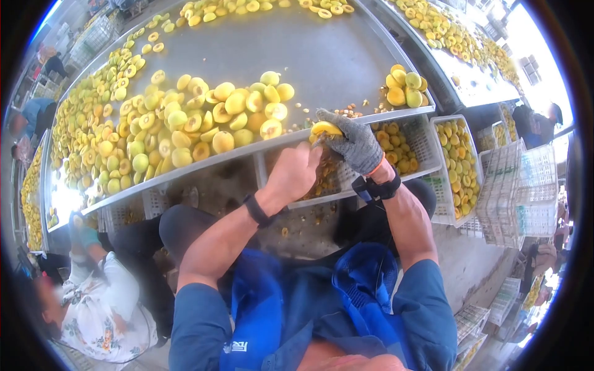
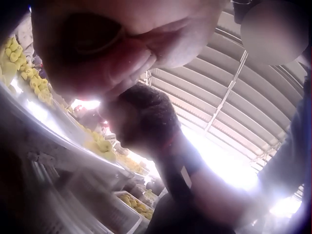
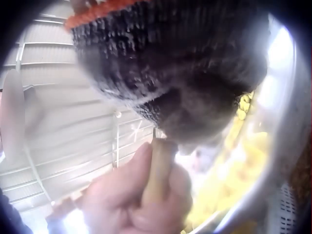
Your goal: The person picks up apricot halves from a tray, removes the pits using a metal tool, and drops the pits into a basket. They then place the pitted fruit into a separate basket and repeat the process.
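Note:
My bare left hand [image 1: 294,173] grips a short tan-handled tool [image 3: 160,170]; its thin metal tip points at the gloved hand in the right wrist view. The right hand [image 1: 356,143], in a grey knit glove with an orange cuff, holds a cut yellow stone fruit [image 1: 326,129] between thumb and fingers. Both hands meet just over the front edge of the metal table [image 1: 247,46]. Much of the fruit is hidden by the glove. In the left wrist view, the left fingers [image 2: 117,68] fill the top, blurred.
Halved fruits [image 1: 179,123] heap across the table's left side, and a small pile [image 1: 405,85] sits at its right corner. Loose pits [image 1: 346,113] lie near the edge. Below stand white crates [image 1: 427,145] of fruit. Another person [image 1: 105,303] sits close on the left.

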### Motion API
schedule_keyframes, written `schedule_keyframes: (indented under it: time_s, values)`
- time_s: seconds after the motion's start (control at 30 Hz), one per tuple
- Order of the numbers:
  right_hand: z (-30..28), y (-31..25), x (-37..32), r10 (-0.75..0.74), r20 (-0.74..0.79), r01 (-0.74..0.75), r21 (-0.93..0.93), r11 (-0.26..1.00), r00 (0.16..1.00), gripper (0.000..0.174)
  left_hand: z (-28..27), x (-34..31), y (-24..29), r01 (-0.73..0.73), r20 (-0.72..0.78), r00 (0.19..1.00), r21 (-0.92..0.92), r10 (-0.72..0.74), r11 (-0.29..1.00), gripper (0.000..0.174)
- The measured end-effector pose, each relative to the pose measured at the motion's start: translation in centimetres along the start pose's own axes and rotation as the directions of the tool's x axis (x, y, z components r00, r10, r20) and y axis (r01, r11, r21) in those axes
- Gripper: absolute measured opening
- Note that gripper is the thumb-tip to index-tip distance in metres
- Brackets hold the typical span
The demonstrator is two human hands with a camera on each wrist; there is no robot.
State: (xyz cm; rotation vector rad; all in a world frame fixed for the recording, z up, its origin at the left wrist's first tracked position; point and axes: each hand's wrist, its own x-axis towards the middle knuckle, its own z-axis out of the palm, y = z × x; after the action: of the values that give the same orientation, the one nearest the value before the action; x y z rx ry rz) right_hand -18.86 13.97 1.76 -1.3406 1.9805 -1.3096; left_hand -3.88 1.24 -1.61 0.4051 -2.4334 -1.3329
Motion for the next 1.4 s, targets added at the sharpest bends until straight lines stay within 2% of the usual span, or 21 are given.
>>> schedule_keyframes:
  time_s: [0.1, 0.2, 0.27, 0.3, 0.37, 0.47, 0.57, 0.6, 0.67, 0.7, 0.8, 0.93, 1.07, 1.13, 1.23, 1.33, 1.4]
  values:
    - [0.2, 0.2, 0.0, -0.097, -0.059, 0.088, -0.139, 0.986, 0.994, 0.051, 0.0, 0.0, 0.6, 0.032, 0.014, 0.999, -0.089, -0.031, 0.995, 0.042]
    - [0.8, -0.1, -0.2, -0.170, -0.128, 0.130, -0.271, 0.954, 0.977, 0.051, -0.5, 0.5, 1.7, 0.331, 0.211, 0.939, -0.328, -0.273, 0.885, 0.043]
    - [0.9, 0.0, -0.2, -0.165, -0.155, 0.113, -0.302, 0.947, 0.974, 0.052, -0.3, 0.5, 1.8, 0.213, 0.128, 0.974, -0.257, -0.185, 0.943, 0.043]
    - [0.9, 0.0, -0.2, -0.113, -0.155, 0.082, -0.191, 0.978, 0.982, 0.052, -0.2, 0.4, 1.8, 0.155, 0.089, 0.986, -0.218, -0.139, 0.964, 0.043]
    - [0.8, 0.1, -0.3, -0.006, -0.135, 0.011, 0.037, 0.999, 0.991, 0.052, 0.1, 0.4, 1.4, 0.132, 0.084, 0.990, -0.214, -0.116, 0.968, 0.043]
    - [0.2, -0.2, -0.2, 0.082, -0.072, -0.068, 0.169, 0.983, 0.994, 0.050, 0.1, 0.2, 1.2, 0.072, 0.067, 0.996, -0.183, -0.060, 0.980, 0.043]
    - [-0.4, 2.1, 0.2, 0.133, 0.044, -0.139, 0.208, 0.968, 0.990, 0.045, -0.1, -0.2, 1.2, 0.081, 0.077, 0.994, -0.118, -0.072, 0.990, 0.041]
    - [-0.4, 1.6, 0.1, 0.089, 0.026, -0.092, 0.178, 0.980, 0.996, 0.044, 0.0, -0.1, 1.3, 0.083, 0.089, 0.993, -0.096, -0.075, 0.992, 0.041]
    - [-0.7, 0.1, -0.4, 0.014, -0.035, -0.011, 0.087, 0.996, 0.999, 0.043, 0.1, -0.1, 0.9, 0.126, 0.128, 0.987, -0.208, -0.101, 0.970, 0.038]
    - [-0.6, 0.9, -0.4, -0.036, -0.047, 0.041, 0.099, 0.994, 0.998, 0.043, 0.0, 0.0, 0.8, 0.151, 0.171, 0.980, -0.303, -0.102, 0.941, 0.038]
    - [-0.7, 1.4, -0.2, -0.055, -0.022, 0.056, 0.029, 0.998, 0.998, 0.043, -2.2, 0.0, 3.6, 0.486, 0.432, 0.852, -0.444, -0.295, 0.753, 0.038]
    - [-0.7, 1.4, -0.2, -0.052, 0.002, 0.052, 0.014, 0.999, 0.999, 0.043, -2.8, -0.2, 4.3, 0.598, 0.512, 0.787, -0.492, -0.345, 0.633, 0.040]
    - [-0.8, 1.2, -0.3, -0.092, -0.011, 0.092, -0.015, 0.996, 0.996, 0.041, -3.0, -0.3, 3.5, 0.636, 0.574, 0.760, -0.559, -0.306, 0.532, 0.042]
    - [-0.7, 1.3, -0.3, -0.118, -0.022, 0.117, -0.032, 0.993, 0.993, 0.041, -3.0, -0.4, 2.8, 0.655, 0.613, 0.746, -0.606, -0.260, 0.452, 0.043]
    - [-0.6, 1.3, -0.4, -0.089, -0.044, 0.090, 0.014, 0.996, 0.995, 0.041, -2.6, -0.4, 2.5, 0.708, 0.668, 0.706, -0.661, -0.234, 0.250, 0.039]
    - [-0.2, 1.6, -0.5, -0.012, -0.047, 0.017, 0.100, 0.995, 0.999, 0.041, -2.0, -0.2, 2.4, 0.639, 0.574, 0.767, -0.635, -0.288, 0.435, 0.040]
    - [-0.3, 1.2, -0.5, -0.013, -0.072, 0.017, 0.056, 0.998, 0.997, 0.041, -1.4, -0.1, 2.3, 0.517, 0.463, 0.843, -0.555, -0.274, 0.651, 0.038]
